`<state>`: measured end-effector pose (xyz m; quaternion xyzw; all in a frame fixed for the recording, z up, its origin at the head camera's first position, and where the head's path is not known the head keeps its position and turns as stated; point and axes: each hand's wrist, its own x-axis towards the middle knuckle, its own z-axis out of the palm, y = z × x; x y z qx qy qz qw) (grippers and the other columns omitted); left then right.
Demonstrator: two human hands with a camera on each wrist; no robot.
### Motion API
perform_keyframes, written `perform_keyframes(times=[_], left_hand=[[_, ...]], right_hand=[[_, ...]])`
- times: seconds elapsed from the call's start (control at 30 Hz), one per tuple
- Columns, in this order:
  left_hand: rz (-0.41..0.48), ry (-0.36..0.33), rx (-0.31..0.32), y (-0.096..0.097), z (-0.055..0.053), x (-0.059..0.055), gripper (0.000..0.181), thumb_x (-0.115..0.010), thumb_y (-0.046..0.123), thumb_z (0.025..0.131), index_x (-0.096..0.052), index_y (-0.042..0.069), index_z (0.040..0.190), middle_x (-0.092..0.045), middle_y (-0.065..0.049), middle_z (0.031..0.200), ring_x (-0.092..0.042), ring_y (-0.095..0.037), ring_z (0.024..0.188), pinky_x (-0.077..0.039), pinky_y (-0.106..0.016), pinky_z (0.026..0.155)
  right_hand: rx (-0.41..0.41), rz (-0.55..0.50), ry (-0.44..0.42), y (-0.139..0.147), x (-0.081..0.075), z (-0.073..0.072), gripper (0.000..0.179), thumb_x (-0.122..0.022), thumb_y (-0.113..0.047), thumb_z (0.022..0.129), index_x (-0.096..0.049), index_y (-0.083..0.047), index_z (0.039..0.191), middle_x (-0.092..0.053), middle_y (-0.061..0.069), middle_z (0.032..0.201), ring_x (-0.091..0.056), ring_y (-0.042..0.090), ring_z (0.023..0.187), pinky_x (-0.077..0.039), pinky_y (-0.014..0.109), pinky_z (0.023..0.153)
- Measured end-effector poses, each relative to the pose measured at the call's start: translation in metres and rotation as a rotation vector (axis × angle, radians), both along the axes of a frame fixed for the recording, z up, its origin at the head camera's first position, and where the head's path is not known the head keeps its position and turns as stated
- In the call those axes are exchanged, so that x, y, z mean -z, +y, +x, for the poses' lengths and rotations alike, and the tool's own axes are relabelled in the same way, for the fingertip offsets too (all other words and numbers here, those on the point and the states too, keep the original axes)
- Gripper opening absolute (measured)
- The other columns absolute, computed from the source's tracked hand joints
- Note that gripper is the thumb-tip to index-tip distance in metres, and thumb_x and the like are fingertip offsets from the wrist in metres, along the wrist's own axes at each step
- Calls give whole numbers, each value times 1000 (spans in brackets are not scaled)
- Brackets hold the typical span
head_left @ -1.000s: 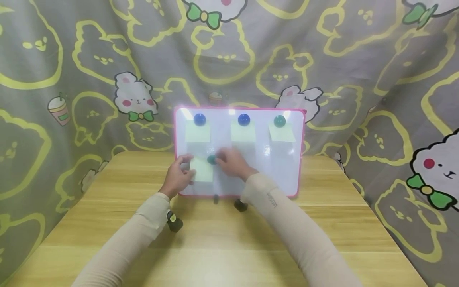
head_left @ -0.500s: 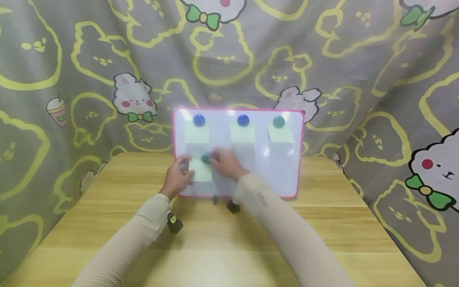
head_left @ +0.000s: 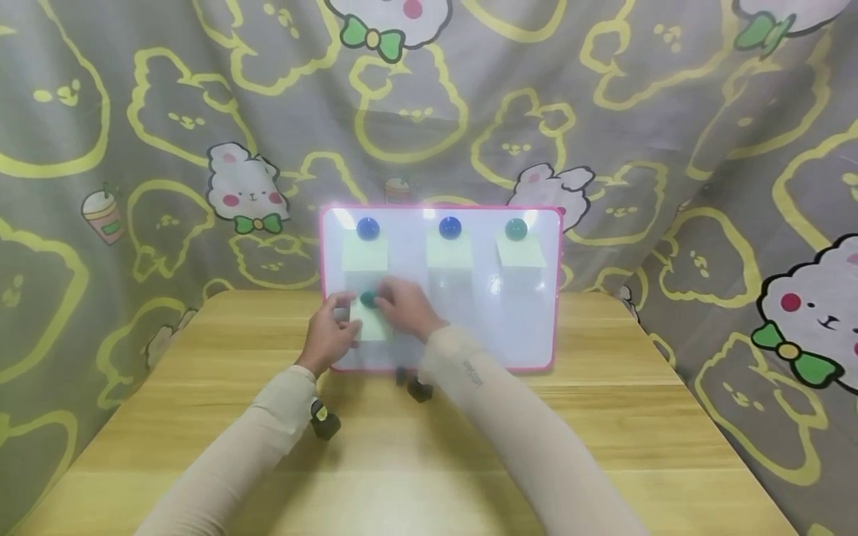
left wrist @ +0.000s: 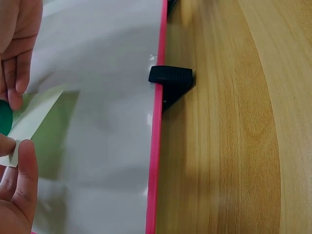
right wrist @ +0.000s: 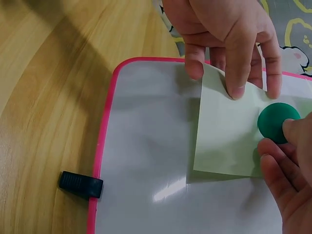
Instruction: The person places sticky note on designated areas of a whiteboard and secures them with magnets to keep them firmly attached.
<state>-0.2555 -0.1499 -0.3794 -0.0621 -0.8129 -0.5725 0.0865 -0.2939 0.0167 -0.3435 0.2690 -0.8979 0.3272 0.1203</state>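
My left hand (head_left: 328,335) pinches the left edge of a pale yellow-green sticky note (right wrist: 222,136); in the right wrist view its thumb lies over the paper, with other fingers behind. The note lies against the lower left of a pink-framed whiteboard (head_left: 503,327), its free edge lifted off the surface. Between the thumb and fingers of my right hand (head_left: 410,307) is a round green magnet (right wrist: 275,123), overlapping the note's upper part. In the left wrist view the magnet is only partly visible at the frame's edge.
Along the board's top, two blue magnets (head_left: 368,228) and a green one sit over three more sticky notes (head_left: 450,253). A black foot (right wrist: 82,185) props the board's lower edge on the wooden table (head_left: 603,417). A patterned curtain (head_left: 415,104) hangs close behind.
My right hand has moved left with the green magnet, from the note's right corner to its upper middle. The left hand has stayed at the note's left edge.
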Motion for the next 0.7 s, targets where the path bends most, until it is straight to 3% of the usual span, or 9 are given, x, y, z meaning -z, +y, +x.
perform_keyframes(times=[0.27,0.7], left_hand=[[-9,1,7,-1,0,1,47,-59,-3,79,-46,7,123,-42,-13,127,-60,-30,80,-54,-34,55],[-43,-10,-30,3,0,0,46,-59,-2,80,-46,7,123,-45,-12,126,-62,-28,76,-54,-33,54]], right_hand=[[14,-18,-1,-3,4,-1,9,-61,-17,86,-61,-12,94,-64,-1,87,-58,12,82,-46,23,78],[40,-74,-5,-7,5,-2,8,-62,-16,86,-61,-11,91,-64,0,86,-59,11,78,-47,22,73]])
